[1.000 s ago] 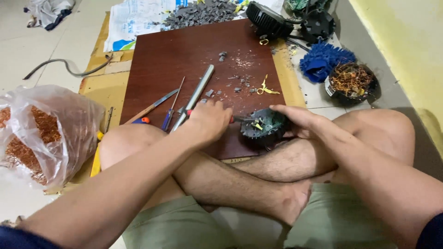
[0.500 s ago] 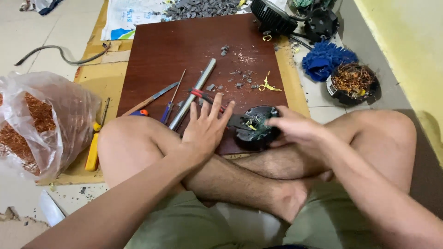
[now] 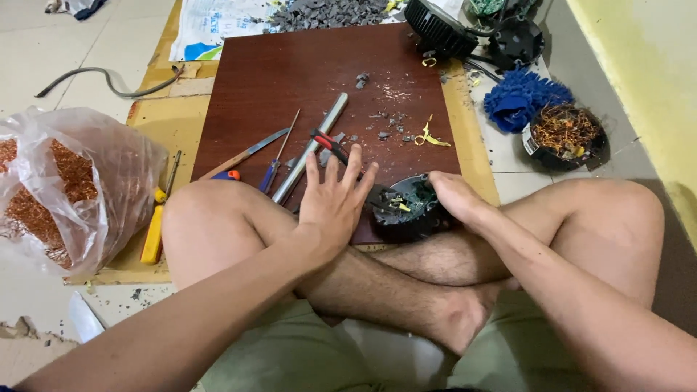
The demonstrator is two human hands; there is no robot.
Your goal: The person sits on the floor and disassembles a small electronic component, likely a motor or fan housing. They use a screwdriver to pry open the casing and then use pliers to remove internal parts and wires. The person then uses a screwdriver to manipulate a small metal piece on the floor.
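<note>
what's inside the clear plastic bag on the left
The clear plastic bag holds a reddish-orange tangle, seemingly copper wire. Crinkled plastic blurs it; anything underneath cannot be seen.

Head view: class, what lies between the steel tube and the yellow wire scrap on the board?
Red-handled pliers and grey plastic crumbs, head view.

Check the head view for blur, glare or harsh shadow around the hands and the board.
Head view: lighting is soft and even, shadows faint. The left hand, fingers spread flat, and the right hand on the black round part look sharp, without motion blur. The dark red board shows a mild sheen, no blown glare. The metal rod reflects lightly.
</note>
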